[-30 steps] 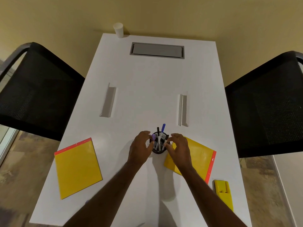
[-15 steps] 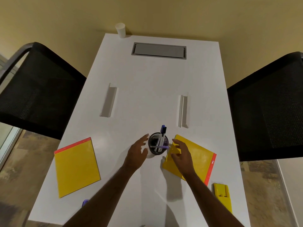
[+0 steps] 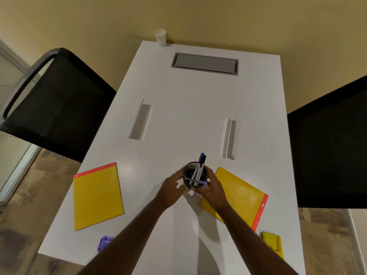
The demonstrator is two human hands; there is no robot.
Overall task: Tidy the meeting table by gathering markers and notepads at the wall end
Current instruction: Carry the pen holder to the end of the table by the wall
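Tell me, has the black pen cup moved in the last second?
No; the pen cup keeps its spot below the right white strip, beside the yellow notepad.

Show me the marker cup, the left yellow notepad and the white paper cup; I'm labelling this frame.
marker cup (image 3: 195, 176): head view, on its dark mesh inside wall.
left yellow notepad (image 3: 97, 197): head view, middle of its yellow cover.
white paper cup (image 3: 160, 37): head view, on its side wall, at the wall end.

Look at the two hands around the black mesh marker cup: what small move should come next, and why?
Probably lift the black mesh marker cup and carry it toward the wall end. The left hand and right hand cup its sides, markers stand inside, and the white table ahead lies bare up to the grey cable hatch.
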